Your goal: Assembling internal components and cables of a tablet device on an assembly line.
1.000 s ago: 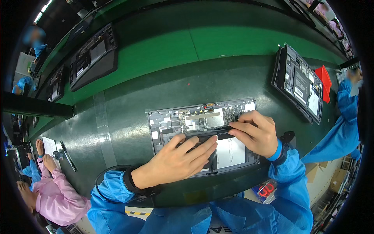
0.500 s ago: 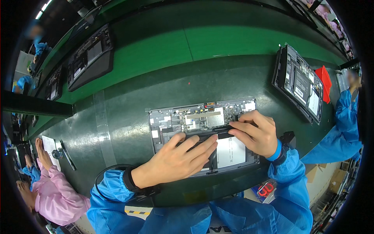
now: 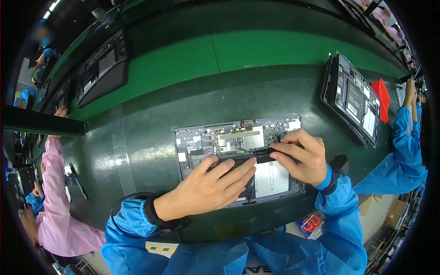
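Note:
An opened laptop base (image 3: 192,137) lies in front of me, its circuit board (image 3: 253,140) bared on the far side. White-labelled battery panels (image 3: 271,179) fill part of the near side. My left hand (image 3: 211,189) rests over the near-left part with its fingers stretched out. Its fingertips touch a black strip (image 3: 263,156) that runs across the middle of the base. At the strip's right end, my right hand (image 3: 302,156) has thumb and forefinger pinched on it. Whether the strip is a cable or tape I cannot tell. My palms hide parts of the base.
More opened laptop bases stand at the right (image 3: 352,98), beside a red bin (image 3: 381,98), and on the green belt (image 3: 183,55) at far left (image 3: 103,71). Tweezers (image 3: 79,182) lie on the dark table (image 3: 156,107). A pink-sleeved person (image 3: 55,183) reaches in from the left; a blue-sleeved person (image 3: 398,160) is at right.
The pink-sleeved person at left has stretched an arm forward toward the belt. The bases on the belt have shifted slightly left. The person at right has raised their hands. My own hands have barely moved.

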Available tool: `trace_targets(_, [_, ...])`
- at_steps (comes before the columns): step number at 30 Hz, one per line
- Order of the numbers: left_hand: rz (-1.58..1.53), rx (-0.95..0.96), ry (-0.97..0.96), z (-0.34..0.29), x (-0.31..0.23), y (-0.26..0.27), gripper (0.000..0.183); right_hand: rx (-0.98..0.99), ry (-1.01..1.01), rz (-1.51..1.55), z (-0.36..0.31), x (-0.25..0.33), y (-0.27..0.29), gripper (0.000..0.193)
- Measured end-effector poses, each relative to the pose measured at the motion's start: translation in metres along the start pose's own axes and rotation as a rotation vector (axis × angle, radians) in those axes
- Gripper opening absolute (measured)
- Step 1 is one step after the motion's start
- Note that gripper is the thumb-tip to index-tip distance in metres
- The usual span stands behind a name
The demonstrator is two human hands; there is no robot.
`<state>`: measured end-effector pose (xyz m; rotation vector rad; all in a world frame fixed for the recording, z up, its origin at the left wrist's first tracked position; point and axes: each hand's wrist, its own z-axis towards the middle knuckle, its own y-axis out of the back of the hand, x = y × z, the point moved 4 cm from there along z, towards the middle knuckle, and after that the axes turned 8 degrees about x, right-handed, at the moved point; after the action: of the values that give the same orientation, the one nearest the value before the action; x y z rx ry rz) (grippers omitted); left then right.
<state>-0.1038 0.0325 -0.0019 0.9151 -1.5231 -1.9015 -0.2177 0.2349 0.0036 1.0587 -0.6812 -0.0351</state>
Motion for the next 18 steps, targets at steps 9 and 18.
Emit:
trace_targets(9, [0.040,-0.018,-0.028,0.0019,0.0005,0.0015,0.041,-0.020,0.020,-0.012,0.0003,0.0006,-0.0027,0.024])
trace_targets(18, [0.025,-0.021,-0.030,0.0021,0.0023,0.0017,0.041,-0.023,0.029,0.002,0.0015,0.0003,-0.0022,0.024])
